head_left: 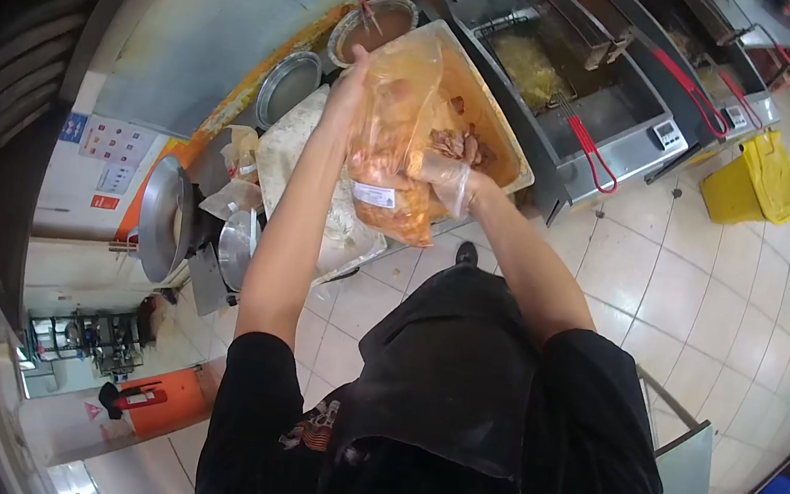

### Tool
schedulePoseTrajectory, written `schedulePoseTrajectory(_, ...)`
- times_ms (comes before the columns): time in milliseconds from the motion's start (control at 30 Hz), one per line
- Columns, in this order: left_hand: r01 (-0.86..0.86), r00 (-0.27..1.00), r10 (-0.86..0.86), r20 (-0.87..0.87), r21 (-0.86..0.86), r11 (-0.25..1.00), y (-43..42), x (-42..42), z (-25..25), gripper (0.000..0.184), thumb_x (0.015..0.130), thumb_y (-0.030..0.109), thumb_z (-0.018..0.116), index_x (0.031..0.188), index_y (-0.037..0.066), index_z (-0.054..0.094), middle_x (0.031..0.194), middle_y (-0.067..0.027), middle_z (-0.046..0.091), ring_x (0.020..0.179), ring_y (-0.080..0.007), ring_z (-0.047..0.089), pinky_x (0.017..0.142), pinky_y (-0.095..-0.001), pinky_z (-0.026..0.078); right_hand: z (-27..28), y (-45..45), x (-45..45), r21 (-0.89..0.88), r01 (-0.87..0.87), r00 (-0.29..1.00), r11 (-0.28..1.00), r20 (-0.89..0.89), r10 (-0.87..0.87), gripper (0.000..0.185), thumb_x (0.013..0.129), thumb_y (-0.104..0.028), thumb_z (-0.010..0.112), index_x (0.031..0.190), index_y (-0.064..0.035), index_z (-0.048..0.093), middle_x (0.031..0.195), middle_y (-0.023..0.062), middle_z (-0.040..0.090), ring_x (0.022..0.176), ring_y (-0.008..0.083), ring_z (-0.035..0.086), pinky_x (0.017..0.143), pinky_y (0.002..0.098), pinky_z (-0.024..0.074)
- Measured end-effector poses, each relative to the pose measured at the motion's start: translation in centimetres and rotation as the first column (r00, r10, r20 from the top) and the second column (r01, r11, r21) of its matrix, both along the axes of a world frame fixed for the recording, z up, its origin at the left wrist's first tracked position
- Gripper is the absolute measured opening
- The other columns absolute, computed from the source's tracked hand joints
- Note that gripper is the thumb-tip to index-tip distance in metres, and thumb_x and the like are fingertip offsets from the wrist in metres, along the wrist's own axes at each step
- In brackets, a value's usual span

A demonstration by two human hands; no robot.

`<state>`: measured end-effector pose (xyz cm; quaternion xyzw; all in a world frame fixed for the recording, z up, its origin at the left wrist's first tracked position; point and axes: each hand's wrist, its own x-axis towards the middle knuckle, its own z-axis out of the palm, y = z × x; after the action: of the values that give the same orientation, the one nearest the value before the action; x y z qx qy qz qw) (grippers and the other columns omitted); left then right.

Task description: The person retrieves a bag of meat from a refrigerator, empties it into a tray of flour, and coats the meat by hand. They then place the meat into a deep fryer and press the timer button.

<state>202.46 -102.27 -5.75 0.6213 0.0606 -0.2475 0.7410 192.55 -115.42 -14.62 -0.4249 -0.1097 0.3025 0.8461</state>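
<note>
A clear plastic bag (392, 136) of orange, marinated-looking meat hangs in front of me, tilted, with a white label on its lower part. My left hand (344, 93) grips the bag's upper left edge, its fingers partly behind the plastic. On the other side, my right hand (447, 182), in a thin clear glove, clasps the bag's lower right side; some fingertips are hard to make out. Behind the bag, a pale rectangular tub (519, 171) has orange liquid on its inside. Several reddish-brown meat pieces (462, 145) lie in it, close to my right hand.
Left of the tub is a white-dusted tray (293, 147). Two round metal bowls, one with brown liquid (377, 27) and a greyish one (288, 88), stand by the wall. A deep fryer (577, 101) with a red-handled basket (590, 153) adjoins the tub. A yellow bin (750, 181) stands right.
</note>
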Motion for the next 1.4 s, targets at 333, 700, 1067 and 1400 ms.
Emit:
schedulePoseTrajectory(333, 0.442, 0.896, -0.404, -0.185, 0.467, 0.765, -0.4, 0.4, -8.4, 0.067, 0.075, 0.039, 0.059, 0.12, -0.004, 0.032, 0.115, -0.0152, 0.044, 0.105, -0.021, 0.045, 0.084, -0.0302, 0.039, -10.0, 4.3, 0.6, 0.519, 0.194, 0.815, 0.832, -0.558, 0.158, 0.026, 0.08, -0.021, 0.053, 0.098, -0.0025, 0.05, 0.082, 0.0123, 0.058, 0.067, 0.023, 0.058, 0.055, 0.0383, 0.0487)
schedulePoseTrajectory(700, 0.289, 0.908, -0.401, 0.12, 0.513, 0.809, 2.0, 1.3, -11.6, 0.032, 0.08, 0.001, 0.048, 0.111, -0.002, 0.044, 0.103, -0.0084, 0.054, 0.091, -0.0156, 0.053, 0.076, -0.0248, 0.042, -9.0, 5.3, 3.1, -0.481, 0.442, 0.787, 0.758, -0.197, -0.584, 0.024, 0.081, -0.019, 0.045, 0.082, 0.0003, 0.058, 0.08, 0.0134, 0.059, 0.07, 0.0161, 0.055, 0.056, 0.0296, 0.0428)
schedulePoseTrajectory(1067, 0.171, 0.975, -0.217, 0.037, 0.497, 0.851, 2.1, 1.0, -13.3, 0.036, 0.089, 0.023, 0.037, 0.111, -0.005, 0.043, 0.109, -0.0117, 0.05, 0.095, -0.021, 0.051, 0.084, -0.0293, 0.039, -8.2, 4.1, 3.2, 0.254, 0.627, 0.621, 0.737, -0.733, -0.275, 0.027, 0.083, -0.021, 0.045, 0.098, 0.0014, 0.05, 0.086, 0.0142, 0.057, 0.065, 0.0232, 0.058, 0.055, 0.0344, 0.0503)
schedulePoseTrajectory(1400, 0.09, 0.996, -0.08, -0.041, 0.401, 0.912, 1.9, -0.4, -10.6, 0.026, 0.085, 0.013, 0.045, 0.103, -0.004, 0.051, 0.097, -0.0069, 0.056, 0.089, -0.0124, 0.051, 0.076, -0.0249, 0.04, -10.3, 6.8, 3.4, 0.141, 0.688, 0.617, 0.712, -0.631, -0.471, 0.027, 0.081, -0.019, 0.05, 0.094, 0.0043, 0.051, 0.084, 0.0109, 0.056, 0.074, 0.0187, 0.055, 0.063, 0.0324, 0.0472)
